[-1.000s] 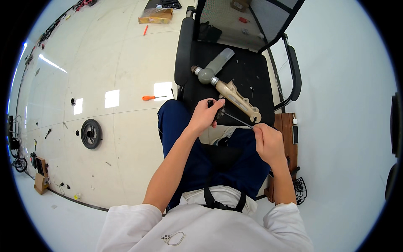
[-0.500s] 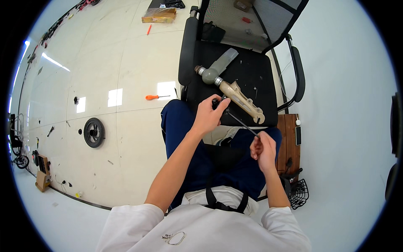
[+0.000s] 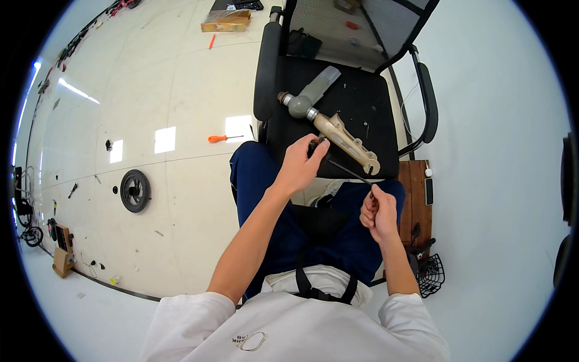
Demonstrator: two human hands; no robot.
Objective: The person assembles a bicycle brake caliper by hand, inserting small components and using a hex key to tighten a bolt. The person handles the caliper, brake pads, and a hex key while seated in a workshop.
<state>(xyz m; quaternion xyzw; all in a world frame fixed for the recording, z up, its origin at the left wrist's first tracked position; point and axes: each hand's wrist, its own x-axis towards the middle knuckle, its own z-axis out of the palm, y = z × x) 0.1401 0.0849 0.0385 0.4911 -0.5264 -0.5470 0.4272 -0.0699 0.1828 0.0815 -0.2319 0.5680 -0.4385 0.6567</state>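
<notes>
At 9 o'clock on the floor lie a black wheel (image 3: 134, 190) and, nearer the centre, an orange screwdriver (image 3: 218, 138). The left hand (image 3: 300, 166) is closed around the upper end of a thin black rod (image 3: 348, 172), just beside the beige mechanical part (image 3: 338, 133) lying on the black chair seat (image 3: 362, 108) at 12 o'clock. The right hand (image 3: 379, 212), at 3 o'clock from the left, is curled shut on the rod's lower end. I judge the work is in the middle: the rod is not joined to the part yet. Both forearms reach forward over the lap.

Right hand (image 3: 379, 212) lower, nearer body
</notes>
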